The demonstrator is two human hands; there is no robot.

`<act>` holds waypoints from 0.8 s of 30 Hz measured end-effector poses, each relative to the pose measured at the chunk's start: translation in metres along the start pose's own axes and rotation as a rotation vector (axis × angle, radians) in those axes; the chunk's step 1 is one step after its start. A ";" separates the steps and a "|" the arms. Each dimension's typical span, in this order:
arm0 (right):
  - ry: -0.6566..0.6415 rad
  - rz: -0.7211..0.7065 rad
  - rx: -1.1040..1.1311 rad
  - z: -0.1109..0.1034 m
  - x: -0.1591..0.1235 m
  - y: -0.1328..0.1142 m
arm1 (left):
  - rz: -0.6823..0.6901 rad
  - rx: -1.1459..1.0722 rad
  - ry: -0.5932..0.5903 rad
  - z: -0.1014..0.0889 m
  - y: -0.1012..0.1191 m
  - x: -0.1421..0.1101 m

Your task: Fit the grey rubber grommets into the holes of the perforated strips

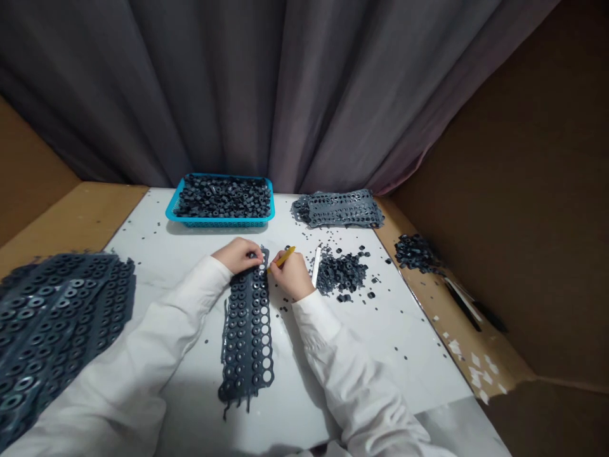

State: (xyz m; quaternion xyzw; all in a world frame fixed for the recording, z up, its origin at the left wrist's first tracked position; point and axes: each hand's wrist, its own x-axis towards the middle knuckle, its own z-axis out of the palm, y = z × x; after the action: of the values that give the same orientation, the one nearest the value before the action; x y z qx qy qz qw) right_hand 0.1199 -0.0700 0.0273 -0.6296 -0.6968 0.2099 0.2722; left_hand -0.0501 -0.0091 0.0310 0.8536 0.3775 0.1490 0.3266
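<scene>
A dark grey moulded rubber sheet [245,333] with rows of ring-shaped parts lies lengthwise in front of me. Along its right edge, one column shows open round holes with the white table behind. My left hand [242,255] is closed at the sheet's far end, thumb and fingers pinched together on it. In my right hand [292,276] is a slim yellow pen-like tool [284,256], its lower end at the sheet's far right edge. My fingers hide the tool's tip. Just right of that hand, a heap of small dark rubber pieces [345,273] lies on the table.
A blue basket [270,212] full of small dark rings stands at the back. More rubber sheets are stacked on the left [61,324] and back right [345,208]. A white stick [316,266] leans by the heap. Another dark pile [416,252] and a black-handled tool [462,303] lie right.
</scene>
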 end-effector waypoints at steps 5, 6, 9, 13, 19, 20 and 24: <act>-0.004 -0.050 0.068 0.001 0.000 0.002 | -0.186 -0.510 0.215 -0.030 0.000 -0.010; -0.002 -0.065 0.097 0.001 0.000 0.002 | -0.232 -0.670 0.223 -0.029 0.001 -0.009; 0.047 -0.076 0.184 -0.006 0.001 0.003 | -0.328 -1.179 0.200 -0.016 0.005 -0.003; 0.092 -0.072 0.303 -0.022 0.002 0.003 | -0.401 -1.639 0.126 -0.001 0.010 0.005; 0.120 -0.040 0.393 -0.035 0.003 0.006 | -0.459 -1.879 0.022 0.001 0.012 0.006; 0.120 -0.037 0.399 -0.036 0.003 0.007 | -0.465 -1.880 0.021 0.001 0.013 0.006; 0.121 -0.030 0.410 -0.037 0.004 0.007 | -0.489 -1.859 0.030 0.001 0.016 0.005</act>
State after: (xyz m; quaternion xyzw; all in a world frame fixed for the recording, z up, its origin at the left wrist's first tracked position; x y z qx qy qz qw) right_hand 0.1493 -0.0673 0.0515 -0.5619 -0.6311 0.3049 0.4393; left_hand -0.0372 -0.0138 0.0409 0.1489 0.2803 0.3274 0.8900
